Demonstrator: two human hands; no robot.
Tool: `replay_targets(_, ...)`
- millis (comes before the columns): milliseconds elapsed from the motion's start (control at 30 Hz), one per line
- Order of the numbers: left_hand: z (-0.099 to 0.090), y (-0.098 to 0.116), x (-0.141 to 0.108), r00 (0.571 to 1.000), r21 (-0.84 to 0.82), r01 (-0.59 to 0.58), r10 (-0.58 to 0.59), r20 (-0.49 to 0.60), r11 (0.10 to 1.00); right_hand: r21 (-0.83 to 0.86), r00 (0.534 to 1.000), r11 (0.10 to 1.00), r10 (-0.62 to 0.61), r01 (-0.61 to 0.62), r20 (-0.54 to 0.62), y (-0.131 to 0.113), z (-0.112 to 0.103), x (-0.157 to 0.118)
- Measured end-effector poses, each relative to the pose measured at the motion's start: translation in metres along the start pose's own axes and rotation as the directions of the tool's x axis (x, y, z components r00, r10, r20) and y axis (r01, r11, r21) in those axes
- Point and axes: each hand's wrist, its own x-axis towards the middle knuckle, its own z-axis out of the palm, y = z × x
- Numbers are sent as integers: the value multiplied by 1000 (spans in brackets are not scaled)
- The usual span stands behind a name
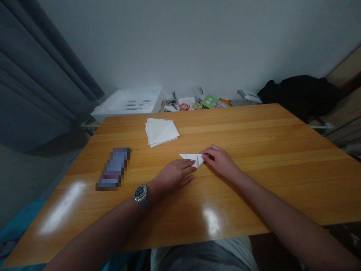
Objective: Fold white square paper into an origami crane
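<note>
A small folded white paper [199, 159] lies on the wooden table [254, 139], with a pointed end toward the left. My left hand [177, 174], below a metal wristwatch, rests on the paper's lower left part with its fingers stretched out and flat. At the paper's right corner, my right hand [221, 161] pinches the edge between thumb and fingers.
A stack of white sheets [162, 131] lies toward the back of the table. To the left is a phone [115, 168], pixelated. Behind the table's far edge stand a white plastic tray [135, 101], a green booklet [213, 102] and a dark cloth [301, 94].
</note>
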Motion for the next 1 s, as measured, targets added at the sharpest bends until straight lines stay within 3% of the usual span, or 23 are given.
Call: replay_targets(1000, -2, 4, 1, 1000, 32, 7, -8, 25, 999, -197, 998, 980, 15, -25, -55, 2, 13, 7)
